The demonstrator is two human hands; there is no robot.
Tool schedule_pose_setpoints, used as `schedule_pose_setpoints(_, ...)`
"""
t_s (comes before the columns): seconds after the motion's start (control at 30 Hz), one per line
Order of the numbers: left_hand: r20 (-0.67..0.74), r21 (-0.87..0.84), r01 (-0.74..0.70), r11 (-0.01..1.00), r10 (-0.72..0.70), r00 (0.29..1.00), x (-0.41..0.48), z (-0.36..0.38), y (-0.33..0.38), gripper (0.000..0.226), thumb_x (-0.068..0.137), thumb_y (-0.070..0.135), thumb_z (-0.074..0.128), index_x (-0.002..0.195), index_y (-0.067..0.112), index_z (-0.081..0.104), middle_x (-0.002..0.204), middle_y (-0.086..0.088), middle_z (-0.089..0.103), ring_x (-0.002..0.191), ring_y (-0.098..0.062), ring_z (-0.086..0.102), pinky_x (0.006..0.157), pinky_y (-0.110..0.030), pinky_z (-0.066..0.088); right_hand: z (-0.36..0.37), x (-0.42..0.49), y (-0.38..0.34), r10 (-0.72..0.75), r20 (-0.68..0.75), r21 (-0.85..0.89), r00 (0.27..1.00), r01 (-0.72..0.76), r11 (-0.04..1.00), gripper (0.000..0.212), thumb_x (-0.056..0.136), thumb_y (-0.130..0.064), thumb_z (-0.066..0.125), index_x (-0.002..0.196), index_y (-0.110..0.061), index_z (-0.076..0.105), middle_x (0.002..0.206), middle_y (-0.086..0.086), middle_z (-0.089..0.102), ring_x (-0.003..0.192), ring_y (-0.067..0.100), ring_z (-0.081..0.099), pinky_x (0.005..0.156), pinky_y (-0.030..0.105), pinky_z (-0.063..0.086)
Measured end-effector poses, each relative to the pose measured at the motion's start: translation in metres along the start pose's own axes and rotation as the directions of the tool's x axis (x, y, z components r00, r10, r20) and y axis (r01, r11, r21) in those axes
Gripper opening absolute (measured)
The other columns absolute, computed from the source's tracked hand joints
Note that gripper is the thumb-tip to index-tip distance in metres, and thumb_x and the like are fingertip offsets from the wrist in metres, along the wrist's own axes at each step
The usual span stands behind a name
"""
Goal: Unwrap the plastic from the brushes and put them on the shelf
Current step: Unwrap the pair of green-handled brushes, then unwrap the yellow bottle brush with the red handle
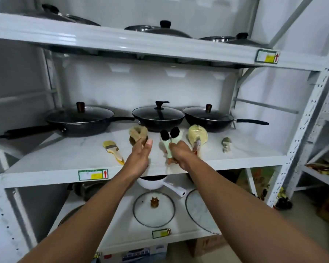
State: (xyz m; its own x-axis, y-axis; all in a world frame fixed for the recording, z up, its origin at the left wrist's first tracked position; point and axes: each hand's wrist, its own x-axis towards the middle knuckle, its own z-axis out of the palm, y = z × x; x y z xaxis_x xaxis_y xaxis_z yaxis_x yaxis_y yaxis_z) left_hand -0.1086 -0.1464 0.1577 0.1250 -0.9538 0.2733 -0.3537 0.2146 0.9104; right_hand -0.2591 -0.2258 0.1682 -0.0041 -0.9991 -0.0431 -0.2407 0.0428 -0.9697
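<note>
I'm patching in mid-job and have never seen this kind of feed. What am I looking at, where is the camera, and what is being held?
There is no machine here: a person works with two bare hands, and the single picture comes from a camera worn on their head, looking forward and down. The middle shelf carries three lidded pans at the back and brushes in front. The right hand grips a pair of black-tipped brushes by their pale green handles. The left hand is open, fingers reaching toward a round bristly brush. A flat paintbrush lies to the left, and a yellow broad brush to the right. I cannot tell whether any plastic remains.
</note>
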Motion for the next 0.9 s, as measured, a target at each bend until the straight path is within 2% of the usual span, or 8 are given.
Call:
schedule_pose_setpoints(0.07, 0.017, 0.005, -0.023, 1.0, 0.022, 1.0, 0.018, 0.003, -0.007, 0.065, 0.105, 0.058, 0.031, 0.16, 0.026, 0.027, 0.166, -0.001, 0.031, 0.149, -0.02, 0.035, 0.118, -0.034, 0.025, 0.008, 0.016, 0.004, -0.032, -0.034, -0.08, 0.999, 0.029, 0.996, 0.019, 0.102, -0.023, 0.047, 0.093, -0.01, 0.058, 0.111, 0.02, 0.07, 0.1, 0.035, 0.07, 0.087, 0.047, 0.06)
schedule_pose_setpoints(0.1, 0.023, 0.003, -0.032, 0.999, 0.032, 0.999, 0.026, 0.005, -0.01, 0.065, 0.105, 0.058, 0.031, 0.161, 0.026, 0.026, 0.166, -0.001, 0.031, 0.149, -0.02, 0.035, 0.118, -0.035, 0.026, 0.01, 0.025, 0.007, -0.051, -0.057, -0.129, 0.997, 0.043, 0.991, 0.02, 0.103, -0.024, 0.05, 0.098, -0.007, 0.059, 0.109, 0.018, 0.068, 0.101, 0.035, 0.069, 0.088, 0.045, 0.058)
schedule_pose_setpoints(0.3, 0.023, -0.005, -0.076, 0.997, 0.076, 0.997, 0.057, 0.019, -0.029, 0.057, 0.107, 0.051, 0.034, 0.157, 0.023, 0.032, 0.161, -0.002, 0.037, 0.145, -0.019, 0.039, 0.11, -0.028, 0.029, 0.012, 0.052, 0.018, -0.112, -0.111, -0.273, 0.987, 0.078, 0.959, 0.022, 0.106, -0.024, 0.053, 0.096, -0.005, 0.051, 0.082, 0.011, 0.057, 0.056, 0.019, 0.058, 0.043, 0.023, 0.045)
schedule_pose_setpoints(0.37, 0.012, -0.02, -0.075, 0.997, 0.076, 0.997, 0.061, 0.025, -0.033, 0.053, 0.108, 0.049, 0.035, 0.153, 0.022, 0.037, 0.15, 0.003, 0.044, 0.139, -0.017, 0.043, 0.104, -0.026, 0.03, 0.013, 0.061, 0.021, -0.115, -0.139, -0.286, 0.984, 0.071, 0.956, 0.023, 0.106, -0.026, 0.054, 0.098, -0.005, 0.053, 0.074, 0.008, 0.057, 0.053, 0.017, 0.057, 0.034, 0.018, 0.038)
schedule_pose_setpoints(0.47, 0.011, -0.072, -0.068, 0.995, 0.069, 0.998, 0.065, 0.03, -0.037, 0.05, 0.107, 0.051, 0.037, 0.148, 0.024, 0.042, 0.135, 0.008, 0.046, 0.126, -0.013, 0.047, 0.106, -0.033, 0.037, 0.019, 0.076, 0.022, -0.068, -0.136, -0.202, 0.988, 0.04, 0.979, 0.027, 0.102, -0.031, 0.058, 0.092, -0.005, 0.059, 0.092, 0.018, 0.069, 0.075, 0.031, 0.074, 0.062, 0.034, 0.061)
schedule_pose_setpoints(0.57, 0.009, -0.053, -0.067, 0.996, 0.068, 0.998, 0.07, 0.03, -0.038, 0.05, 0.107, 0.051, 0.036, 0.148, 0.023, 0.043, 0.131, 0.01, 0.046, 0.125, -0.013, 0.048, 0.111, -0.037, 0.038, 0.025, 0.109, 0.034, -0.04, -0.126, -0.188, 0.991, 0.016, 0.982, 0.031, 0.095, -0.039, 0.063, 0.083, -0.011, 0.06, 0.099, 0.02, 0.074, 0.09, 0.036, 0.076, 0.087, 0.053, 0.062)
schedule_pose_setpoints(0.77, 0.02, -0.007, -0.07, 0.998, 0.07, 0.997, 0.069, 0.028, -0.035, 0.048, 0.108, 0.048, 0.034, 0.148, 0.022, 0.044, 0.13, 0.01, 0.045, 0.123, -0.011, 0.046, 0.101, -0.029, 0.034, 0.031, 0.145, 0.049, -0.072, -0.16, -0.258, 0.985, 0.028, 0.966, 0.061, 0.079, -0.06, 0.048, 0.101, -0.008, 0.071, 0.102, 0.016, 0.076, 0.103, 0.039, 0.071, 0.096, 0.052, 0.057)
schedule_pose_setpoints(0.9, 0.028, 0.018, -0.062, 0.998, 0.061, 0.998, 0.066, 0.023, -0.037, 0.051, 0.108, 0.046, 0.037, 0.153, 0.021, 0.04, 0.153, -0.001, 0.046, 0.141, -0.019, 0.044, 0.106, -0.027, 0.03, 0.024, 0.117, 0.044, -0.056, -0.115, -0.267, 0.992, 0.023, 0.963, 0.064, 0.079, -0.062, 0.051, 0.098, -0.005, 0.071, 0.102, 0.018, 0.076, 0.103, 0.039, 0.071, 0.095, 0.051, 0.057)
